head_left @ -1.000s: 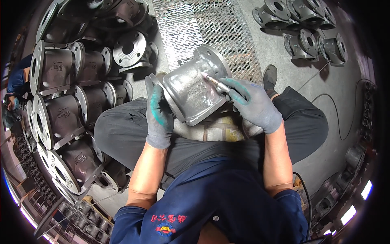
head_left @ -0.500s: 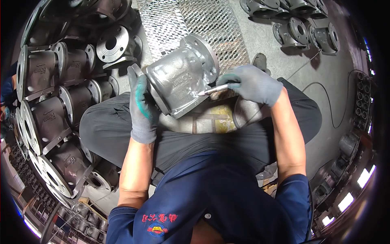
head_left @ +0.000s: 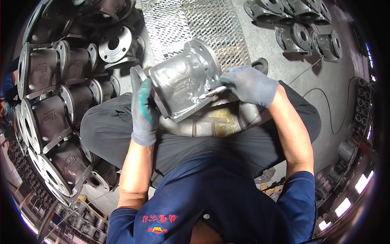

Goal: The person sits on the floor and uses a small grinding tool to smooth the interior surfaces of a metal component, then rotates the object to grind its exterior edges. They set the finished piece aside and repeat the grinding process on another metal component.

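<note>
In the head view, the pen-like tool [head_left: 214, 92] has moved from beyond the raised lettering to the casting's [head_left: 172, 75] near edge, so work apparently shifts there. The right hand [head_left: 250, 84] closes round it; the left hand [head_left: 145, 109] clasps the casting's left flange, above the yellow-patched support's [head_left: 224, 127] far edge.

Held flanged casting [head_left: 170, 69]: raised characters [head_left: 183, 84] on its grey barrel.
Stacked flanged castings [head_left: 52, 110], left of the held casting: raised characters, with an arrow above them on some barrels.
Dark-blue shirt [head_left: 227, 199], below the held casting: red embroidered characters [head_left: 159, 218], upside down, and a round blue badge [head_left: 157, 230] with a yellow-and-red emblem.
</note>
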The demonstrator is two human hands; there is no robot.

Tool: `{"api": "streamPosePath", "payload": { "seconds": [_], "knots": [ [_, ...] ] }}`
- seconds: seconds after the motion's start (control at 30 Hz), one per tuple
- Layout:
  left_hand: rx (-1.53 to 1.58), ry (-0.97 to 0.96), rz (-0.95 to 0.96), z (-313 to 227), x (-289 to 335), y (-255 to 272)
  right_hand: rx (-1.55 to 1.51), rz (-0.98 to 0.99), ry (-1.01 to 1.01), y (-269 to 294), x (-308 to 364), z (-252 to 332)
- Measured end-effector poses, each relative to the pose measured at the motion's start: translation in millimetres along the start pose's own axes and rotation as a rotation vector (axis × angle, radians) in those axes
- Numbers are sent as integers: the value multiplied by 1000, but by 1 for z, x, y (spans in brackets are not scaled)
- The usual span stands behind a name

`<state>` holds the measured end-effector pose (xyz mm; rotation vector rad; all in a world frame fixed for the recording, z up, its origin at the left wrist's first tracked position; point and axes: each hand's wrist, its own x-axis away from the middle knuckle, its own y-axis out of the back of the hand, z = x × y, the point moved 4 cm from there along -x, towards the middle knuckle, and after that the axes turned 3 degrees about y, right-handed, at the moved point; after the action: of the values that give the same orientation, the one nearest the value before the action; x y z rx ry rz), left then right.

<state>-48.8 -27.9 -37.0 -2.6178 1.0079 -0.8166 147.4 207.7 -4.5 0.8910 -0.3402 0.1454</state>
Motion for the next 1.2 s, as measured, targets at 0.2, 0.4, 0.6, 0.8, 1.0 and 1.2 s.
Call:
{"api": "streamPosePath", "payload": {
  "seconds": [0.2,0.4,0.6,0.8,1.0,1.2],
  "knots": [
    [-357,-4,113,-23,15,-33,-701,-80,-434,11,54,-32],
    [-999,-562,311,-9,24,-48,-1090,-482,-454,24,60,-41],
    [-1144,-184,186,-5,21,-47,-998,-466,-437,25,47,-37],
    [-1047,-240,92,-61,-39,-64,-880,-522,-350,41,52,-29],
    [-1329,-296,88,-143,-93,-28,-931,-533,-350,46,47,-25],
    [-1685,-281,-113,-175,-158,23,-879,-541,-332,42,56,-33]
  ]
}}
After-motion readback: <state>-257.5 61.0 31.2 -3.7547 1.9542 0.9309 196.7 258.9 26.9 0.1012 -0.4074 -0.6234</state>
